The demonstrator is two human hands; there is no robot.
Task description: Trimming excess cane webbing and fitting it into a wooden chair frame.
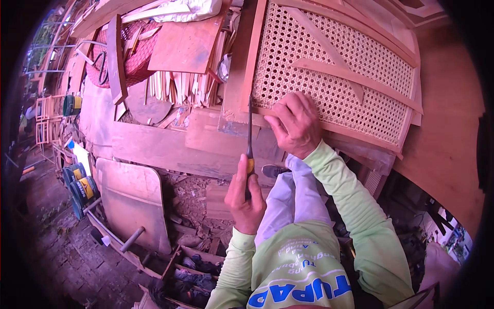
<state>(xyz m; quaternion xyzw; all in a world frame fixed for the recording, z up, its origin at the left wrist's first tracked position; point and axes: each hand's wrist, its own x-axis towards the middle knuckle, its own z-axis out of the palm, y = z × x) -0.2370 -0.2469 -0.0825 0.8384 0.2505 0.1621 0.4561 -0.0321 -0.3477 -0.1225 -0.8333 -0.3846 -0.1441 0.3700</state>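
My left hand [245, 201] is closed around the yellow-and-black handle of a screwdriver [250, 131]. Its long dark shaft points away from me, and the tip reaches the near left corner of a wooden frame [250, 67]. Woven cane webbing [278, 56] with open holes fills that frame. On the frame's near edge, beside the screwdriver, rests my right hand [296, 121] with its fingers curled in. Whatever lies under those fingertips is hidden. Two loose wooden strips [355, 77] lie crossed on the webbing.
A flat board [185, 44] leans over several thin wood slats at the back, beside a red mesh basket [139, 51]. Left stand a curved wooden panel [128, 201] and several dark round cans [82, 188]. A large brown board [445, 113] is on the right. Scraps litter the ground.
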